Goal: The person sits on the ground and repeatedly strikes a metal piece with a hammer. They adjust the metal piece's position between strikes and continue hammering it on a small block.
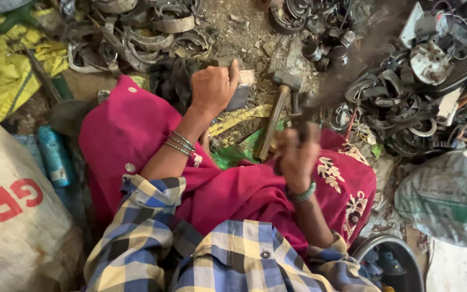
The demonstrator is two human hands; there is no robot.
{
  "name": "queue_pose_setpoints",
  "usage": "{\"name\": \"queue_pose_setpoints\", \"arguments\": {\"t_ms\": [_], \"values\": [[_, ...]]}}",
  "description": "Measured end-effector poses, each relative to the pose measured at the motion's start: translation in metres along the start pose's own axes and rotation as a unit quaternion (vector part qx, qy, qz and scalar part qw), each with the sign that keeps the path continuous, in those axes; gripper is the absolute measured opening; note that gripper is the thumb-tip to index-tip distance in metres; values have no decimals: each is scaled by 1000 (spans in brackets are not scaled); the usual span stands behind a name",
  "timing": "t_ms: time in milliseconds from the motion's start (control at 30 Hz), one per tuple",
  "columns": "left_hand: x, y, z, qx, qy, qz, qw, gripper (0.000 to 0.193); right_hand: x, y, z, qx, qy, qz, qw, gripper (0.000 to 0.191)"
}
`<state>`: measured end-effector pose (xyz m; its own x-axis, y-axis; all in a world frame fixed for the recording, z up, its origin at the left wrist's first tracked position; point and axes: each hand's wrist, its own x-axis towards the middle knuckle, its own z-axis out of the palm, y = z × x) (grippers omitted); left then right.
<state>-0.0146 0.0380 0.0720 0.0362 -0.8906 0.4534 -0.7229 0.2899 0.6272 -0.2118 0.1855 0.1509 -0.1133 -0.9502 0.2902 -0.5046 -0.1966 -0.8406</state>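
Observation:
I sit on the ground with a magenta cloth (136, 130) over my lap. My left hand (212, 89) is closed over a small grey metal piece (240, 97) and presses it onto the dirt in front of me. My right hand (298, 154) grips the handle of a dark tool (347, 70), which is motion-blurred into a streak running up and to the right. What kind of head the tool has is lost in the blur. A hammer (277, 108) with a wooden handle lies on the ground between my hands.
Heaps of scrap metal rings (152, 27) and parts (417, 81) ring the far side. A yellow sack (6, 70) lies at left, a white sack (12, 216) at lower left beside blue cans (55, 154). A pale sack (449, 194) and a metal bowl (406, 254) are at right.

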Motion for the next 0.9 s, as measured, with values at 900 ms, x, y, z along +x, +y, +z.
{"name": "queue_pose_setpoints", "arguments": {"t_ms": [900], "values": [[4, -1, -7, -4, -60, 3, 998, 64, -5, 56, 20, -302, -223, 19, 927, 21]]}}
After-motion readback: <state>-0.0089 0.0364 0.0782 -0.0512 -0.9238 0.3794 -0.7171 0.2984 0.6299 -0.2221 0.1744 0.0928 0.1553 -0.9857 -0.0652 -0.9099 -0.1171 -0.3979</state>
